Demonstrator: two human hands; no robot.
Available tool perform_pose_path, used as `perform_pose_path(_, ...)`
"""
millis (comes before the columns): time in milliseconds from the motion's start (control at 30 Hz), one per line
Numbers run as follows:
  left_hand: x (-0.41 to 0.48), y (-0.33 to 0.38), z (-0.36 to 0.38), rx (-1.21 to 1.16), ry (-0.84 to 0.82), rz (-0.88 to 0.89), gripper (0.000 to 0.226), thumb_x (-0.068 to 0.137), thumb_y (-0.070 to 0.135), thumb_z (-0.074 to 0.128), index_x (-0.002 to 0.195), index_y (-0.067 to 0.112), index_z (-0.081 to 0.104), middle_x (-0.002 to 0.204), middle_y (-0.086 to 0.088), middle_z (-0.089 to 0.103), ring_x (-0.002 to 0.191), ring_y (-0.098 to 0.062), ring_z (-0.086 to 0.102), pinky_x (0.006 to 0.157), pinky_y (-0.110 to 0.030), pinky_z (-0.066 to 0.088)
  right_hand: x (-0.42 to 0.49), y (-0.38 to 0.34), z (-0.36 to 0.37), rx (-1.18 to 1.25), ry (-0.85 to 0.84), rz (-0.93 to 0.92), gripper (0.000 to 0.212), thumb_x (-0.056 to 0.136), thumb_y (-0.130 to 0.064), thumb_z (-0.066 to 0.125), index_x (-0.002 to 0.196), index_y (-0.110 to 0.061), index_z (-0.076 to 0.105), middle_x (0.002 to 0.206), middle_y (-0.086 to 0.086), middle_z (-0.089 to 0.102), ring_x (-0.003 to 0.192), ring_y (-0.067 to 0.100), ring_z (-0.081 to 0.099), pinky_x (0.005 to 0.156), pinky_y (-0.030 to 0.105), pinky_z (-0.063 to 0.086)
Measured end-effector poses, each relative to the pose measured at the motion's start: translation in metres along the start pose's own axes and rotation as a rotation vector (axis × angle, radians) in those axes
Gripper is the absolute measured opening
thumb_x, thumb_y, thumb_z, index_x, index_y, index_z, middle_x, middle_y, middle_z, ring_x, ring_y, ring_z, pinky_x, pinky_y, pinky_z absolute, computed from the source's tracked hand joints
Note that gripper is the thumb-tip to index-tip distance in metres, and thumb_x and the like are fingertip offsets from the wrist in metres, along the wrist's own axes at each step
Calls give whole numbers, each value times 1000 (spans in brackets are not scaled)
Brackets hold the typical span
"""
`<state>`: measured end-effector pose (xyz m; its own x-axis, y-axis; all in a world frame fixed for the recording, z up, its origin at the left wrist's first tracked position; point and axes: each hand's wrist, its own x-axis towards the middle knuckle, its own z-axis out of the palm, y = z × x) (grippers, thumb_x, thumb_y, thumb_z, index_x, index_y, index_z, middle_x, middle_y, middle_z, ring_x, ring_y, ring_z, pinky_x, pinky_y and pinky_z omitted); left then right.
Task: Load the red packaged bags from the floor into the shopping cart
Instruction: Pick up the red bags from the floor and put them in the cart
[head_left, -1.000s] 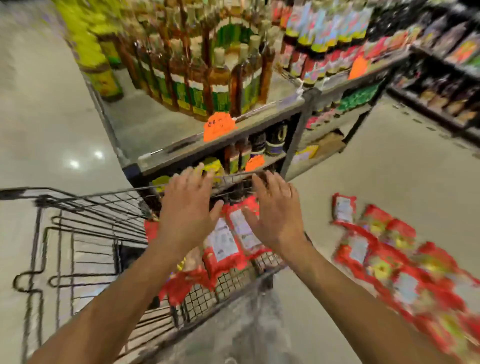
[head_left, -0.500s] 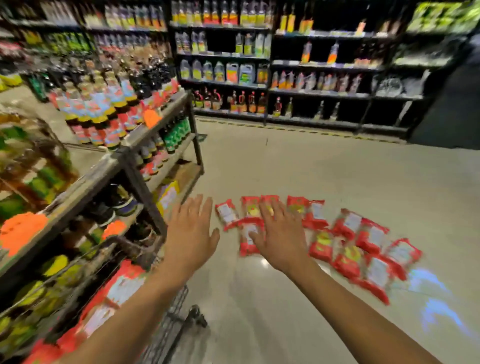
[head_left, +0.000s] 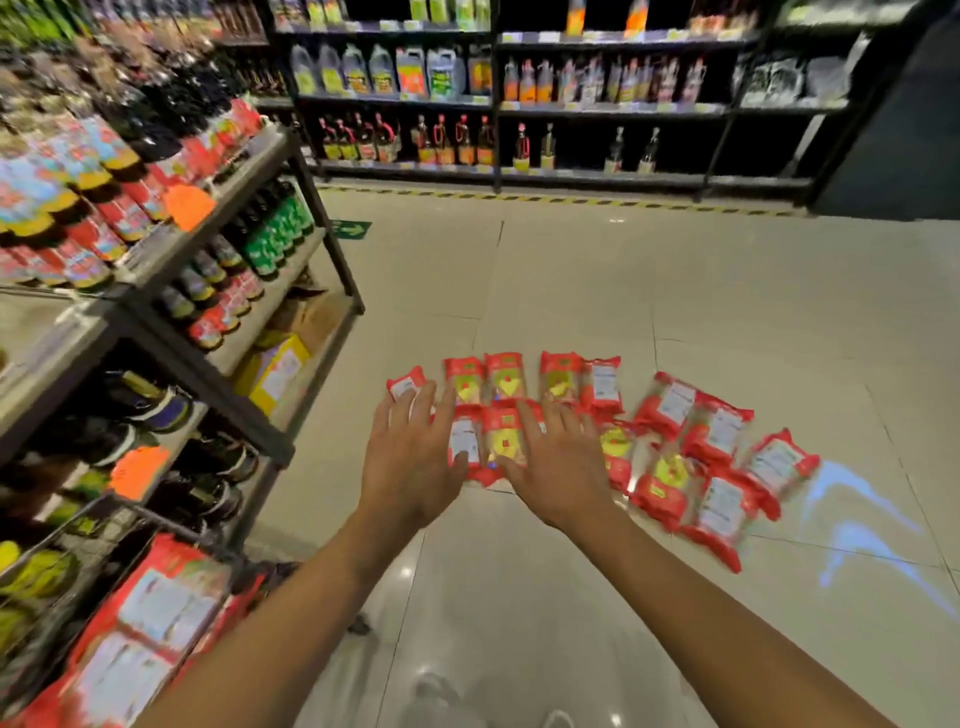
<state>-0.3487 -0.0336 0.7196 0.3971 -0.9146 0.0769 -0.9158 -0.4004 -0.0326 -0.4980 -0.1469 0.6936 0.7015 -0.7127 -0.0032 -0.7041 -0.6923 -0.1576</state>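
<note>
Several red packaged bags (head_left: 670, 415) lie spread in rows on the pale tiled floor ahead of me. My left hand (head_left: 410, 462) and my right hand (head_left: 558, 467) are stretched out side by side over the near left bags, fingers spread, holding nothing. Between the two hands a red bag with a yellow label (head_left: 504, 439) shows. At the bottom left, red bags (head_left: 140, 623) lie in the shopping cart, whose wire rim (head_left: 171, 525) is only partly visible and blurred.
A shelf rack (head_left: 228, 322) of bottles and boxes stands close on the left, right beside the cart. Dark shelves of bottles (head_left: 467, 104) line the far wall behind a yellow-black floor stripe. Open tiled floor (head_left: 675, 291) lies beyond the bags.
The view has swung from the cart to the floor bags. Both hands have left the bags in the cart and now reach out over the bags on the floor, nearer than half a second ago.
</note>
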Motion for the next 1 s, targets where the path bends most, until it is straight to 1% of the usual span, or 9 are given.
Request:
perform_pose_path(67, 18, -9, 14, 6, -30, -16, 77, 85, 50, 52, 148, 8, 41, 149, -22, 50, 132, -42, 49, 107, -56, 41, 28, 0, 14, -17, -72, -23, 82, 94, -65, 41, 159, -20, 20, 162, 15, 30, 148, 33, 28, 115, 52, 26)
perform_pose_path(133, 38, -22, 37, 7, -47, -20, 75, 85, 49, 55, 147, 8, 43, 148, -22, 50, 132, -42, 49, 107, -56, 41, 57, 0, 28, -16, -118, -12, 82, 96, -65, 36, 160, -21, 12, 166, 13, 20, 151, 31, 21, 117, 50, 21)
perform_pose_path(267, 100, -54, 95, -48, -117, -29, 75, 82, 44, 70, 145, 8, 49, 148, -20, 52, 132, -41, 52, 109, -57, 40, 131, 4, 67, -23, -175, -7, 79, 96, -63, 39, 159, -20, 17, 163, 15, 27, 149, 33, 25, 116, 49, 23)
perform_pose_path(400, 170, -84, 166, -65, -199, -5, 72, 81, 41, 68, 142, 7, 51, 144, -20, 55, 127, -41, 54, 106, -55, 39, 208, 17, 120, -65, -253, 22, 75, 95, -61, 38, 156, -20, 24, 158, 15, 35, 146, 35, 30, 116, 51, 25)
perform_pose_path(500, 215, -104, 235, -61, -260, -11, 72, 81, 41, 66, 143, 7, 50, 144, -20, 54, 128, -42, 52, 108, -55, 36, 261, 28, 178, -100, -348, -4, 75, 96, -60, 37, 157, -19, 23, 159, 16, 34, 146, 35, 30, 116, 51, 24)
perform_pose_path(600, 249, -116, 317, -52, -307, -10, 73, 82, 40, 65, 145, 6, 48, 144, -21, 54, 128, -42, 52, 110, -56, 36, 305, 44, 251, -72, -394, 21, 77, 95, -62, 38, 155, -16, 26, 156, 17, 38, 142, 36, 37, 112, 51, 32)
perform_pose_path(733, 277, -123, 453, -38, -405, -14, 74, 87, 44, 61, 150, 9, 44, 154, -21, 47, 135, -41, 48, 113, -57, 35, 350, 80, 376, 99, -499, 177, 74, 93, -60, 46, 152, -17, 29, 150, 15, 44, 133, 37, 43, 102, 47, 39)
perform_pose_path(833, 297, -126, 563, -63, -467, -86, 85, 87, 53, 61, 156, 11, 34, 159, -18, 39, 140, -41, 43, 115, -55, 31, 373, 114, 487, 141, -544, 154, 75, 92, -59, 44, 150, -12, 35, 144, 19, 50, 125, 41, 50, 98, 48, 43)
perform_pose_path(1000, 329, -128, 737, -185, -559, -232, 85, 91, 54, 56, 158, 13, 25, 164, -14, 28, 144, -34, 36, 115, -47, 31, 415, 168, 665, 222, -634, 218, 78, 95, -45, 58, 155, -9, 24, 152, 23, 39, 133, 43, 41, 105, 48, 38)
